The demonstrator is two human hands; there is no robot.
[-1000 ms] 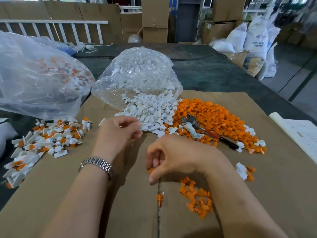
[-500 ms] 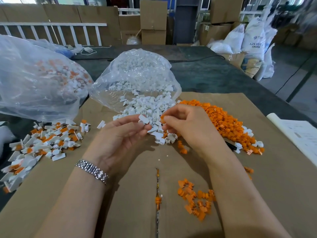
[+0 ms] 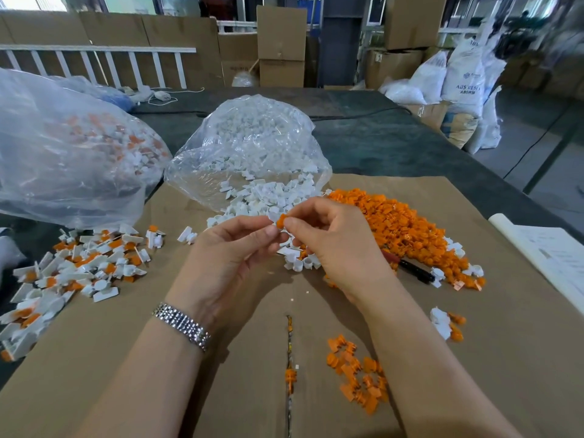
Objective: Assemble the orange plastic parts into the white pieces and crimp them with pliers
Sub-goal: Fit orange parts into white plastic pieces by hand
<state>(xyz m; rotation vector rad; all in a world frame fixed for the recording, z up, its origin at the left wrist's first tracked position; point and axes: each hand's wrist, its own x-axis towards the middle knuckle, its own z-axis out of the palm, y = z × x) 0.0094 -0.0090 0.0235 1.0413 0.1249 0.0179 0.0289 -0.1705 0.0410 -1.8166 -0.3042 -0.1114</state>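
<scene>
My right hand (image 3: 335, 245) pinches a small orange part (image 3: 280, 221) between thumb and forefinger. My left hand (image 3: 227, 257) pinches a white piece (image 3: 272, 217) right against it, just above the pile of white pieces (image 3: 268, 197). A large heap of orange parts (image 3: 404, 229) lies to the right. The pliers (image 3: 414, 269) lie at that heap's near edge, mostly hidden behind my right hand. Assembled white-and-orange pieces (image 3: 72, 270) are spread at the left.
A clear bag (image 3: 252, 143) spills the white pieces onto the brown cardboard sheet (image 3: 126, 358). A bigger bag of assembled pieces (image 3: 63, 153) stands at the left. Loose orange parts (image 3: 360, 374) lie near my right forearm. Papers (image 3: 550, 257) sit at the right edge.
My right hand came up from the cardboard near the small orange pile with an orange part and met my left hand, which holds a white piece, over the white pile.
</scene>
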